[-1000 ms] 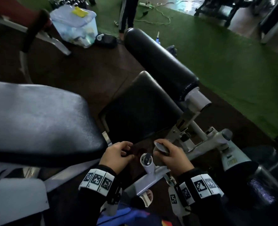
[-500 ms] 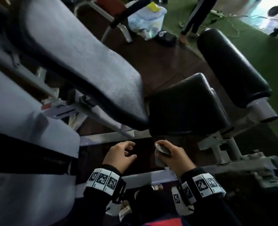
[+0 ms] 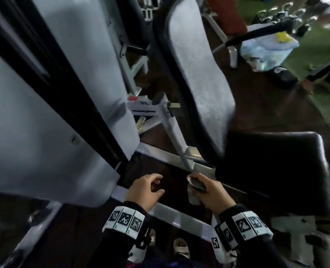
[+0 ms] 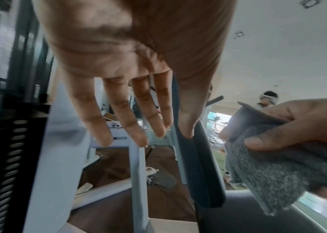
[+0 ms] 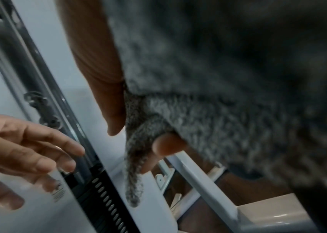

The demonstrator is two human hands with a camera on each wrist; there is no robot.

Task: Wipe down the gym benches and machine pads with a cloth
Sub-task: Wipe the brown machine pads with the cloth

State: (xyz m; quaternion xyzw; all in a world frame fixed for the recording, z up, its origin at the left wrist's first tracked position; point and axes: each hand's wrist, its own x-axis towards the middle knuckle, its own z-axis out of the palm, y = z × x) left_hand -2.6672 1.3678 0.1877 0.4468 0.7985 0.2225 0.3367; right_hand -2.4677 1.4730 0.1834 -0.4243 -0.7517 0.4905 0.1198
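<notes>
The right hand (image 3: 212, 192) grips the grey cloth (image 3: 196, 187), thumb and fingers curled round a bunched fold of it. The left hand (image 3: 144, 190) holds nothing; its fingers hang loose and a little spread.

A moment ago the head looked at the black roller pad and the seat. Now the view has swung left, and the tall back pad (image 3: 199, 74) stands up in the middle, with the black seat pad (image 3: 276, 171) just right of the cloth. The hands have hardly moved. So the person is probably picking the next pad to wipe. The cloth touches no pad yet.

The back pad looks shiny, maybe wet, but the picture is blurry, so that is hard to say. A white machine cover (image 3: 44, 142) fills the left. Beyond are a brown floor (image 3: 266, 117), green turf (image 3: 315, 55) and a clear plastic bin (image 3: 266, 49).
</notes>
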